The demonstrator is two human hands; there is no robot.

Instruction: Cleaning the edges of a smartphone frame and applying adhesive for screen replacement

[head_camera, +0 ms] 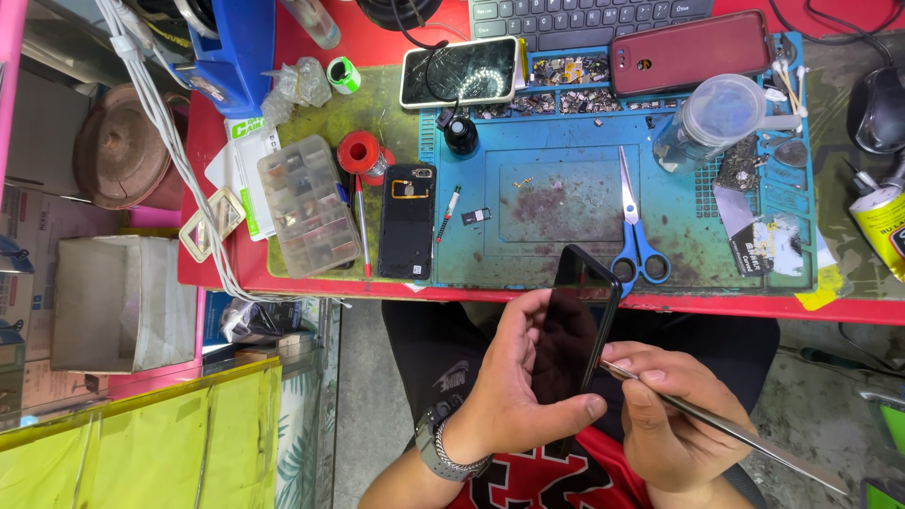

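Left hand (514, 382): closed around a black smartphone (577, 325), which is held upright over the lap, below the worktop edge, thumb laid across its dark screen.
Right hand (665, 410): clenched on a thin metal pry tool (745, 434); the tip is set against the phone's right edge.
Wrist: a metal watch (443, 451) is worn on the left.
Worktop (311, 42): red, covered by a blue repair mat (566, 203).
Mat: blue-handled scissors (633, 226) are laid near its front edge, just beyond the held phone.
Left of mat: an opened phone back (407, 221) and a clear parts box (307, 205) are placed side by side.
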